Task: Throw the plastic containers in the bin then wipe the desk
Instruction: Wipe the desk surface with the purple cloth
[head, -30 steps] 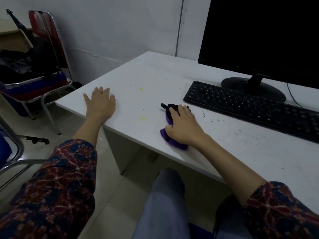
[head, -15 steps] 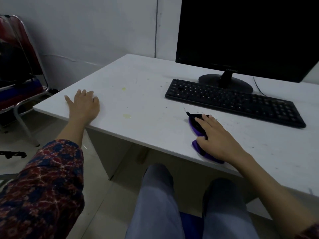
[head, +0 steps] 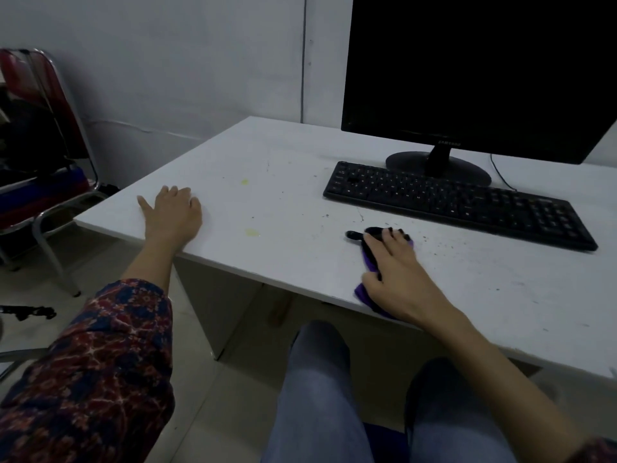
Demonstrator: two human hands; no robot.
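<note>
a chair (head: pixel 50 182) with a chrome frame stands at the far left, off the desk, dark things piled on its seat. the left hand (head: pixel 172 213) lies flat on the white desk (head: pixel 283 168) near its left front corner, palm down, fingers spread, grasping nothing. its sleeve (head: pixel 100 355) is patterned red and blue. two yellowish stains (head: pixel 252 232) mark the top just right of that hand, one near the front edge, one further back, with small dark specks scattered around and further right. the right hand (head: pixel 395 274) presses down on a purple and black cloth (head: pixel 369 259) near the front edge, fingers laid over it; the cloth shows at the fingertips and under the heel of the palm, where it reaches the desk's edge. whether the fingers curl round it or only lie flat i cannot tell. behind the hand lies a black keyboard (head: pixel 460 203), apart from the cloth, and behind that a dark monitor (head: pixel 480 71) on its round foot. grey-trousered knees (head: pixel 320 362) sit below the desk edge.
</note>
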